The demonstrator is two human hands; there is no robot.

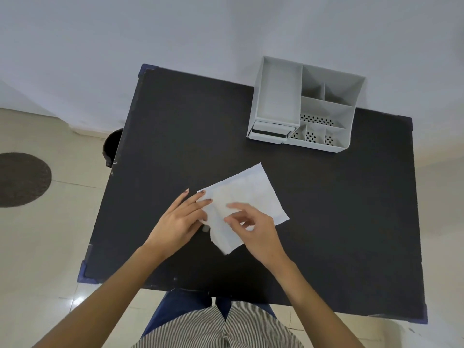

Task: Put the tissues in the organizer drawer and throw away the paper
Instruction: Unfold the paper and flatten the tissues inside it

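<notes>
A creased white sheet of paper lies in the middle of the black table. My left hand lies on the sheet's left edge with fingers stretched over it and the thumb tucked under the edge. My right hand is curled over the sheet's near part, pinching a fold between thumb and fingers. A small grey thing peeks out under the paper by my left thumb; I cannot tell what it is. The grey organizer stands at the back right, its low drawer pulled out slightly.
A black bin stands on the floor beside the table's left edge. A round dark mat lies on the floor further left. A white wall runs behind the table. Blue corner guards mark the table's corners.
</notes>
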